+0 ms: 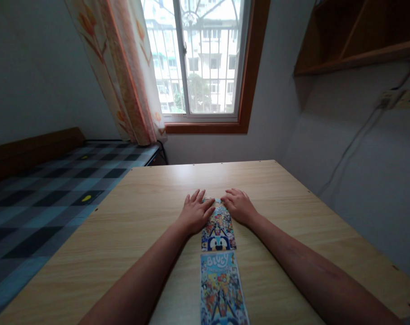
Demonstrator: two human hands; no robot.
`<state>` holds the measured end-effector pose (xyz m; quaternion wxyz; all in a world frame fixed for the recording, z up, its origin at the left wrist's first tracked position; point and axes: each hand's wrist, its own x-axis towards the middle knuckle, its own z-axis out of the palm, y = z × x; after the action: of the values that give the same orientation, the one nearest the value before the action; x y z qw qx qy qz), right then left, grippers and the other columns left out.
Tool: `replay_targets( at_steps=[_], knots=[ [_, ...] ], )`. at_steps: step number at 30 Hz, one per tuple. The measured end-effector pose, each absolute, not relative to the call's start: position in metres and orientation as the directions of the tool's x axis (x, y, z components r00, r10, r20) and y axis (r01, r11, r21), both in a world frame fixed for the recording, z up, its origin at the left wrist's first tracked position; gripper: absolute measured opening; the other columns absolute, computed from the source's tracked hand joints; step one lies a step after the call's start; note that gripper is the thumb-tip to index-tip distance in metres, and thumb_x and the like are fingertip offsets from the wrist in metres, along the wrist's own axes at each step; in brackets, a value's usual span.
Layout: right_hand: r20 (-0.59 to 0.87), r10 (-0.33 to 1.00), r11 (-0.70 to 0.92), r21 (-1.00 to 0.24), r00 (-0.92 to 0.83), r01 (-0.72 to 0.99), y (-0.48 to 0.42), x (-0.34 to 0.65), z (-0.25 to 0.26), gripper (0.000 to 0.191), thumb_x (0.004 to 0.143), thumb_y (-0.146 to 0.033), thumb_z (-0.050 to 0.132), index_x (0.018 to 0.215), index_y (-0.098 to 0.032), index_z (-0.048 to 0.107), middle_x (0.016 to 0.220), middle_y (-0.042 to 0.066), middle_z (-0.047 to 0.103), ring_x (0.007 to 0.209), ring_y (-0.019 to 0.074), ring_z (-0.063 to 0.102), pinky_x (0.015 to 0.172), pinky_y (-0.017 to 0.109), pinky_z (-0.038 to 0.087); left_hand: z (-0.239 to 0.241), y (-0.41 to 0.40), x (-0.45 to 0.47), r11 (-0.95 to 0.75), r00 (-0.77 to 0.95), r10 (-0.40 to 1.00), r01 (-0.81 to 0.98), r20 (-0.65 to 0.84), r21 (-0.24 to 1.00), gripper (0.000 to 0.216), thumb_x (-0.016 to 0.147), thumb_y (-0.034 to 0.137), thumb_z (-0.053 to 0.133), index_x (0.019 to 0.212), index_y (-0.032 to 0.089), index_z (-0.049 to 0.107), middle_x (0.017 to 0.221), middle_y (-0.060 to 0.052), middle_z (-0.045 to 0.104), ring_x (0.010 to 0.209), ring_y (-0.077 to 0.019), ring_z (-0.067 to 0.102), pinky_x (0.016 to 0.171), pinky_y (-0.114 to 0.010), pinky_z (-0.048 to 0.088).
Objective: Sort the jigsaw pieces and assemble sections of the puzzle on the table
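Note:
A narrow, colourful cartoon picture (219, 239) with a blue dog's face lies flat on the table; it looks like a jigsaw puzzle, though its seams are too fine to make out. At its far end sits a small light-blue piece (218, 201). My left hand (196, 213) rests open over the picture's left edge, fingers spread and thumb near the piece. On the other side, my right hand (237, 205) lies palm down with its fingers slightly bent and apart, fingertips beside the piece. Nearer to me is a matching picture sheet (221, 284) lettered "BLUEY", its bottom cut off by the view.
Both forearms lie across the pale wooden table (150, 203). To the left is a bed with a checked cover (72, 180). Beyond the table are a window (208, 67) and a flowered curtain (120, 67). A wooden shelf (353, 58) and a cable (350, 149) are on the right wall.

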<state>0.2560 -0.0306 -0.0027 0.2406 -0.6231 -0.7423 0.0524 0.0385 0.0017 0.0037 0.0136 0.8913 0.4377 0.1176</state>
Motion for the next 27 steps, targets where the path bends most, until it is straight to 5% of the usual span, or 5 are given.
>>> replay_targets(
  at_steps=[8, 19, 23, 27],
  knots=[
    [0.301, 0.952, 0.184, -0.431, -0.052, 0.883, -0.023, 0.256, -0.001, 0.023, 0.088, -0.044, 0.065, 0.102, -0.03, 0.078, 0.121, 0.003, 0.067, 0.117, 0.0195, 0.057, 0.108, 0.036, 0.037, 0.002, 0.0, 0.039, -0.638, 0.607, 0.764, 0.762, 0.22, 0.111, 0.049, 0.101, 0.05, 0.036, 0.141, 0.031, 0.055, 0.158, -0.012, 0.036, 0.148, -0.0333, 0.025, 0.115, -0.061, 0.022],
    [0.151, 0.988, 0.094, -0.462, -0.026, 0.882, -0.005, 0.25, 0.021, 0.018, 0.077, -0.033, 0.07, 0.09, -0.024, 0.079, 0.095, 0.005, 0.074, 0.098, 0.0195, 0.065, 0.089, 0.028, 0.046, -0.001, 0.001, 0.039, -0.642, 0.613, 0.759, 0.761, 0.22, 0.096, 0.053, 0.101, 0.051, 0.033, 0.141, 0.024, 0.054, 0.158, -0.015, 0.035, 0.148, -0.0346, 0.023, 0.115, -0.063, 0.021],
    [0.087, 0.995, 0.078, -0.524, -0.038, 0.848, 0.005, 0.255, 0.021, 0.02, 0.079, -0.035, 0.07, 0.091, -0.021, 0.079, 0.089, 0.004, 0.075, 0.086, 0.0158, 0.067, 0.08, 0.023, 0.048, -0.003, 0.004, 0.038, -0.636, 0.59, 0.766, 0.752, 0.255, 0.172, 0.053, 0.101, 0.049, 0.034, 0.143, 0.022, 0.052, 0.156, -0.014, 0.039, 0.147, -0.0316, 0.029, 0.117, -0.059, 0.024],
    [0.062, 0.994, 0.107, -0.583, -0.087, 0.806, 0.015, 0.247, 0.02, 0.022, 0.083, -0.035, 0.069, 0.096, -0.02, 0.079, 0.093, 0.003, 0.075, 0.087, 0.0137, 0.068, 0.079, 0.02, 0.049, -0.005, 0.015, 0.033, -0.599, 0.455, 0.792, 0.707, 0.408, 0.375, 0.051, 0.103, 0.039, 0.03, 0.139, 0.015, 0.056, 0.145, -0.014, 0.053, 0.137, -0.0249, 0.044, 0.116, -0.047, 0.034]
  ],
)
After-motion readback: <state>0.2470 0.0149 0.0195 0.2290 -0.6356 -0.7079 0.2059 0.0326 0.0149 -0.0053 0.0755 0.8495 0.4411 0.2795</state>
